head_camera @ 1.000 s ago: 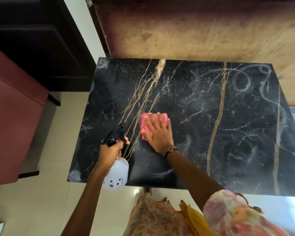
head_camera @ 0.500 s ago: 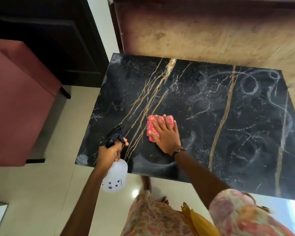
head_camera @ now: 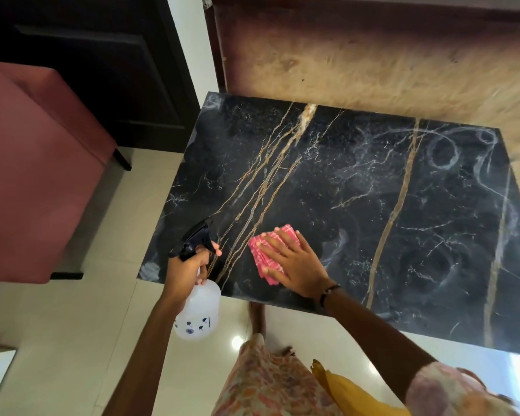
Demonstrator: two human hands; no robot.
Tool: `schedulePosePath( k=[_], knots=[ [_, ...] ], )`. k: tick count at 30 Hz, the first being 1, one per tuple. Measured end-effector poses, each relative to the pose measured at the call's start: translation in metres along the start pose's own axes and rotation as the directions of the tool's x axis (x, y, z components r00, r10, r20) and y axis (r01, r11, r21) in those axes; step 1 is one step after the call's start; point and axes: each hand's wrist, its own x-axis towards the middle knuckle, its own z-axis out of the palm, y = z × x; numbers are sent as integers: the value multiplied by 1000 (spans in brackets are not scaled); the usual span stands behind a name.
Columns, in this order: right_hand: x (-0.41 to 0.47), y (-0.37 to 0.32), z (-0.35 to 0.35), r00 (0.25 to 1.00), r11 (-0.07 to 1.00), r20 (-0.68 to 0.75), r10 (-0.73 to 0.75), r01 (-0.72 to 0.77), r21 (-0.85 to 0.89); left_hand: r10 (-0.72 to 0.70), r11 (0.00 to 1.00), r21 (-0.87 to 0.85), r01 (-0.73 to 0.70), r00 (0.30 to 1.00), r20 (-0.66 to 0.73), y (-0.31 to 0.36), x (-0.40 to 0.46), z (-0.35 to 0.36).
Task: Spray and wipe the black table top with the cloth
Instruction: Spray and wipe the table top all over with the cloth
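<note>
Left hand (head_camera: 186,265) curled in a grip, forefinger extended; right hand (head_camera: 294,262) flat, fingers spread.

Floor (head_camera: 57,340): pale glossy tiles, small bright light reflections near bottom centre, larger bright patch at lower right. Left: pink upholstered seat (head_camera: 33,181) on dark legs, standing on tiles. Behind it, upper left: dark wooden cabinet (head_camera: 108,70) with panelled front. Narrow white wall strip (head_camera: 192,55) between cabinet and brown surface. Top and upper right: mottled tan-brown surface (head_camera: 373,64) with darker reddish border, motion-blurred toward right; whether rug or panel cannot be told. Lighting: soft, even daylight.
</note>
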Motion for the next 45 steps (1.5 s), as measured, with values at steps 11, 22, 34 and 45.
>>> schedulePosePath(
  k=[11,22,34,45],
  knots=[
    [-1,-76,20,992,991,-34,-120,122,49,18,998,65,-20,1000,25,2,-10,-1],
    [-19,11,-1,915,917,-87,395,-386,103,-31,997,68,22,990,137,5,-22,29],
    [-115,68,16,939,940,-53,341,-341,13,23,986,154,-65,966,258,9,-38,68],
    [-136,25,36,983,984,-71,168,-164,64,-5,978,202,-51,963,268,7,-52,100]
  ],
)
